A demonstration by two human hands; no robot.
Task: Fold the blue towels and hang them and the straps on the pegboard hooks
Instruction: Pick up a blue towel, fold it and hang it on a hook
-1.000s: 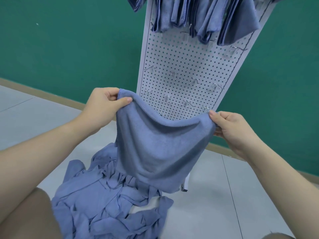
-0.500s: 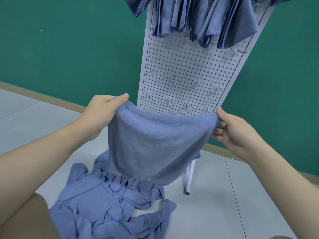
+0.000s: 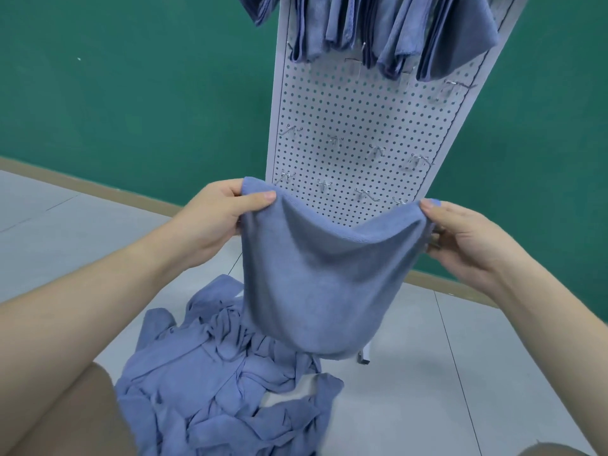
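Soft blue terry towel (image 3: 329, 284) now doubled & sagging deeper vs 1 s ago, L hand (image 3: 217, 222) & R hand (image 3: 467, 241) pinching top corners; fold underway, bare wire pegboard hooks (image 3: 365, 195) next.

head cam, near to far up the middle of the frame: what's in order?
Heap of loose blue towels and straps on the floor → blue towel held up by its top corners between left hand and right hand → white perforated pegboard with bare metal hooks → folded blue towels hanging along its top.

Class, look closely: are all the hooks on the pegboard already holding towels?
No: several hooks on the pegboard are bare below the hanging towels.
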